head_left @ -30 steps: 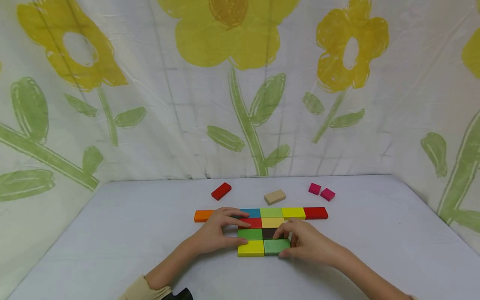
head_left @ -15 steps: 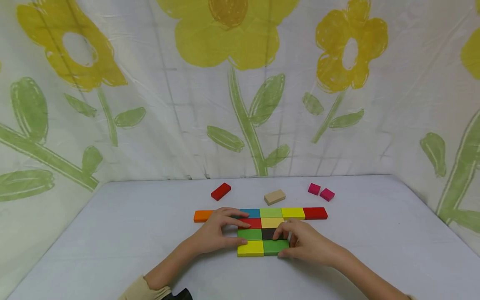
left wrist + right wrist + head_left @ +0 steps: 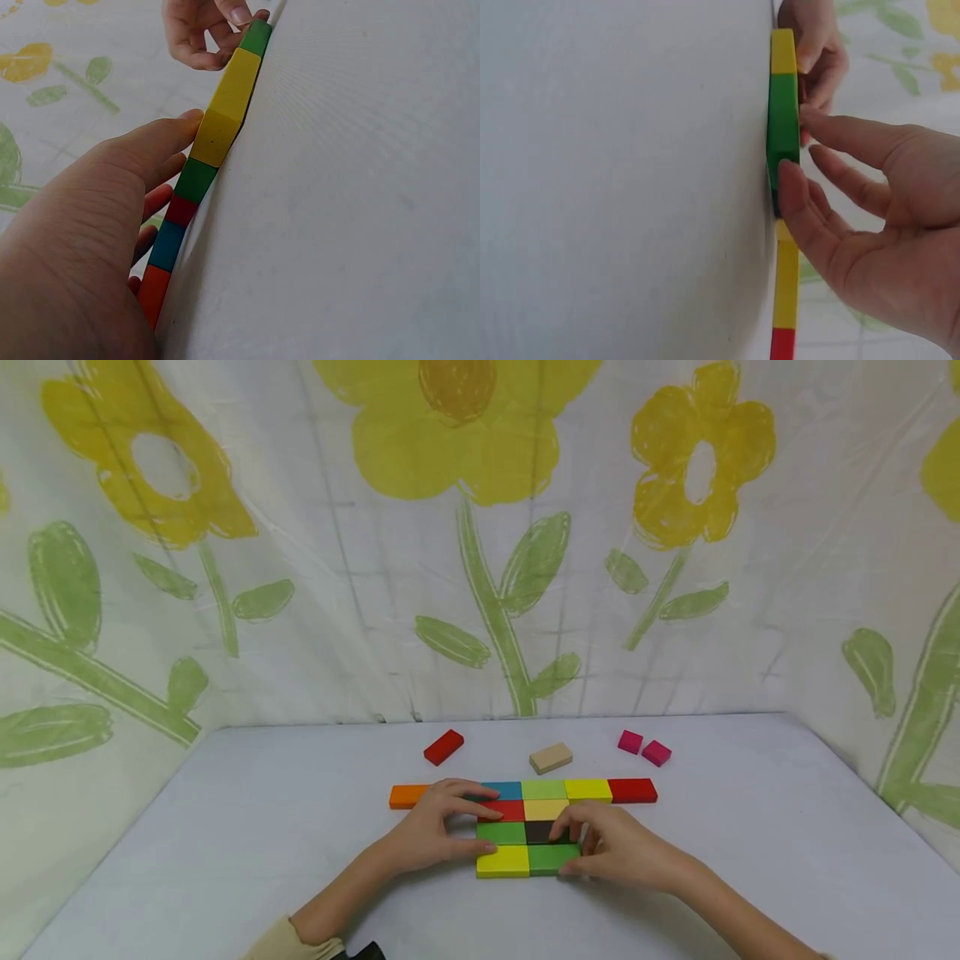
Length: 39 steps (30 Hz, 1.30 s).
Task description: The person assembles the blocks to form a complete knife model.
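Note:
Flat coloured wooden blocks lie edge to edge as a T on the white table. My right hand (image 3: 622, 847) pinches the green block (image 3: 551, 860) at the near right corner, thumb on its right end and index finger on top, beside the black block (image 3: 536, 832). My left hand (image 3: 431, 827) rests with spread fingers along the left side. Its thumb touches the near yellow block (image 3: 501, 863), also seen in the left wrist view; other fingertips lie on the red block (image 3: 512, 811) and the blue block (image 3: 504, 790). That hand partly hides the orange block (image 3: 407, 797).
Behind the T lie a loose red block (image 3: 444, 747), a beige block (image 3: 551, 758) and two magenta cubes (image 3: 630, 742). The far row ends at the right in a red block (image 3: 632, 791). A flowered cloth (image 3: 337, 610) hangs behind the table (image 3: 225, 827).
The head view has tilted slightly, so everything sits a little lower in it. The green block's near right corner has shifted very slightly; both hands hold their places.

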Each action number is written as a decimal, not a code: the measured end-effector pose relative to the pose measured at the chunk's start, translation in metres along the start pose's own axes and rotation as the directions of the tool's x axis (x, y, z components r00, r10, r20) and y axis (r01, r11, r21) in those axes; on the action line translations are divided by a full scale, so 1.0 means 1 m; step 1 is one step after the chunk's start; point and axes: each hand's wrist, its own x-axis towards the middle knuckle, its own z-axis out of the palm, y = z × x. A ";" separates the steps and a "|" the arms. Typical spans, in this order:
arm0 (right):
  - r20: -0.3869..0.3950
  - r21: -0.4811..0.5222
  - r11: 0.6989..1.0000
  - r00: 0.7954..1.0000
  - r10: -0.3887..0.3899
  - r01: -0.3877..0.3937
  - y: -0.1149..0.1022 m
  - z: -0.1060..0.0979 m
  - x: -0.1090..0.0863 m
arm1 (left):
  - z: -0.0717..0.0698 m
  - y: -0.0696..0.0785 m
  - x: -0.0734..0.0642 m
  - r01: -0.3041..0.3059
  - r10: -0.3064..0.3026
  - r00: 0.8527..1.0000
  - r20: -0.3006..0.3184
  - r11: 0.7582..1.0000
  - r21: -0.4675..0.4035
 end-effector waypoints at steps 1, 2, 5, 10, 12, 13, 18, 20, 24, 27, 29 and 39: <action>0.000 0.013 1.000 1.000 0.014 -0.014 -0.003 -0.001 -0.001 | 0.000 0.000 0.000 -0.001 0.001 1.000 -0.002 1.000 0.002; -0.001 0.029 0.999 0.999 0.032 -0.032 -0.006 -0.002 -0.001 | 0.000 0.000 0.000 -0.002 0.002 1.000 -0.004 1.000 0.002; -0.006 0.047 0.997 0.998 0.056 -0.056 -0.008 -0.005 -0.002 | 0.000 0.000 -0.001 -0.003 0.003 1.000 -0.007 1.000 0.000; -0.018 0.036 0.998 0.998 0.057 -0.056 -0.007 -0.009 -0.001 | 0.000 0.001 0.000 0.003 -0.003 1.000 -0.002 1.000 -0.008; -0.030 0.027 0.998 0.998 0.053 -0.052 -0.006 -0.011 -0.001 | 0.001 0.001 0.000 0.006 -0.006 1.000 0.001 1.000 -0.009; -0.036 0.019 0.999 0.998 0.045 -0.044 -0.006 -0.012 -0.001 | 0.001 0.001 0.000 0.007 -0.007 1.000 0.001 1.000 -0.009; -0.077 -0.018 1.000 0.997 0.012 -0.013 -0.007 -0.020 0.001 | 0.001 0.001 0.000 0.013 -0.013 1.000 0.000 1.000 -0.007; -0.089 -0.032 0.999 0.996 0.002 -0.005 -0.007 -0.024 0.003 | 0.001 0.001 0.000 0.014 -0.014 1.000 0.000 1.000 -0.007; -0.101 -0.067 0.998 0.995 -0.015 0.008 -0.006 -0.031 0.011 | 0.001 0.000 -0.001 0.014 -0.014 1.000 -0.001 1.000 -0.004; -0.117 -0.095 0.995 0.993 -0.030 0.018 -0.006 -0.036 0.017 | 0.001 -0.001 -0.001 0.009 -0.009 1.000 -0.003 1.000 -0.002; -0.130 -0.113 0.993 0.991 -0.040 0.025 -0.006 -0.039 0.022 | 0.001 -0.001 -0.001 0.004 -0.004 1.000 -0.005 1.000 0.000; -0.183 -0.130 0.991 0.983 0.017 -0.041 -0.001 -0.050 0.044 | 0.001 0.000 0.000 0.000 0.000 1.000 -0.002 1.000 -0.007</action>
